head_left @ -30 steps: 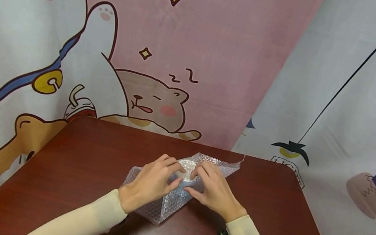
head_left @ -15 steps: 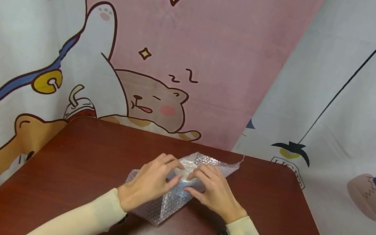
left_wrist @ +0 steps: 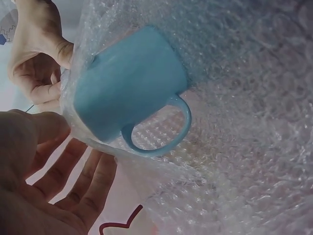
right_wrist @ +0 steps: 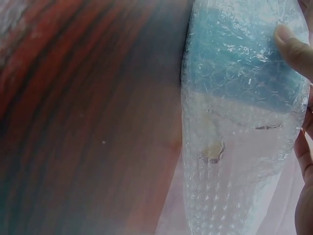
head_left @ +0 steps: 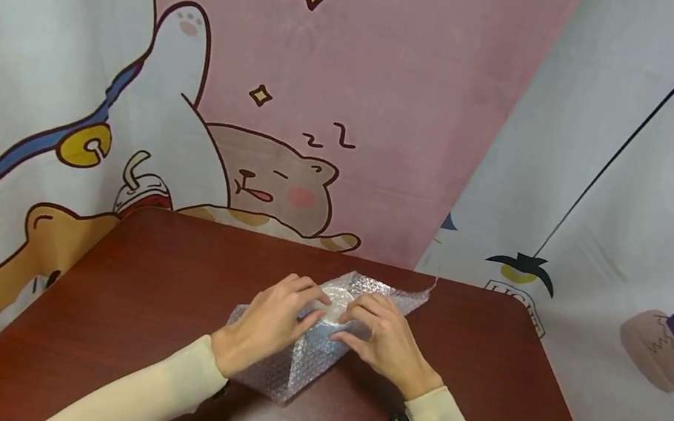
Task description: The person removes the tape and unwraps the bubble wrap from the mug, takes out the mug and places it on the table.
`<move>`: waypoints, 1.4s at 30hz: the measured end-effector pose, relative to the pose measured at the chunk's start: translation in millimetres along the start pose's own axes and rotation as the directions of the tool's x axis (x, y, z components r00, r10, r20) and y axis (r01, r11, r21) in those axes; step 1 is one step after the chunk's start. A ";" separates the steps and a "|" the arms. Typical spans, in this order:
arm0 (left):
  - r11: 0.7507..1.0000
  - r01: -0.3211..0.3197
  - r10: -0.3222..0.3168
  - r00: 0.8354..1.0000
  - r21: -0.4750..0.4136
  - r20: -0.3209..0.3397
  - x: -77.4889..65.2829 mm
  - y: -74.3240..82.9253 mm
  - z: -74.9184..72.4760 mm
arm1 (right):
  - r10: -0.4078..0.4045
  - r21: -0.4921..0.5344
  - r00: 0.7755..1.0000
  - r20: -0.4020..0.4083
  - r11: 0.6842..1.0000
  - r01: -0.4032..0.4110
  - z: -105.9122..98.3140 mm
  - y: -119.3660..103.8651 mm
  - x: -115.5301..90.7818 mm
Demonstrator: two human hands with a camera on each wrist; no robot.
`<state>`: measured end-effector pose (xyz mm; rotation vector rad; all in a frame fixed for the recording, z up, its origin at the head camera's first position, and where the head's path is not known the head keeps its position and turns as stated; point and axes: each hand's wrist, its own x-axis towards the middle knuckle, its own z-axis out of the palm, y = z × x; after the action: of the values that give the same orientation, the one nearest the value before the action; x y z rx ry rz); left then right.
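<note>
Indoor spot, dark reddish wood-grain table (head_left: 161, 285), cartoon-printed cloth backdrop (head_left: 397, 101) behind, home or studio unclear.

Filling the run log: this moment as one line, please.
left hand: holds wrap | right hand: holds wrap | mug: blue, inside wrap

Left hand (left_wrist: 56, 171) and right hand (left_wrist: 41, 41) pinch bubble wrap (left_wrist: 254, 127) around a blue mug (left_wrist: 129, 83).

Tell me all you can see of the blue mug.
The blue mug is smooth and plain, ceramic-looking, with one looped handle. It sits inside clear bubble wrap on the table, its pale round end facing up between the left hand and right hand, which grip the wrap around it. Whether any finger touches the mug itself is unclear.
</note>
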<state>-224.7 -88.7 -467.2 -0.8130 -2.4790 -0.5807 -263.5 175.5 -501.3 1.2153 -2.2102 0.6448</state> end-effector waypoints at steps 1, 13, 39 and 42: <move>1.000 -0.004 0.004 1.000 0.001 0.000 0.0 -0.3 0.1 | 0.003 0.002 1.000 0.000 1.000 -0.003 0.1 -0.1 -0.5; 0.999 -0.043 0.044 0.997 0.014 -0.066 1.4 -4.6 -1.3 | 0.020 -0.003 1.000 0.013 1.000 -0.020 -2.2 -1.6 1.8; 0.993 -0.054 0.061 0.996 0.106 -0.064 2.7 -24.5 -16.5 | 0.027 -0.009 0.999 0.022 1.000 -0.027 -1.2 -1.2 2.4; 0.990 -0.049 0.055 0.998 0.130 -0.040 3.2 -27.9 -16.7 | 0.025 -0.010 0.999 0.019 1.000 -0.025 -1.4 -1.5 2.7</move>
<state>-239.7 -116.5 -458.8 -0.8031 -2.4199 -0.4106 -263.1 174.0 -498.3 1.1959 -2.2453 0.6340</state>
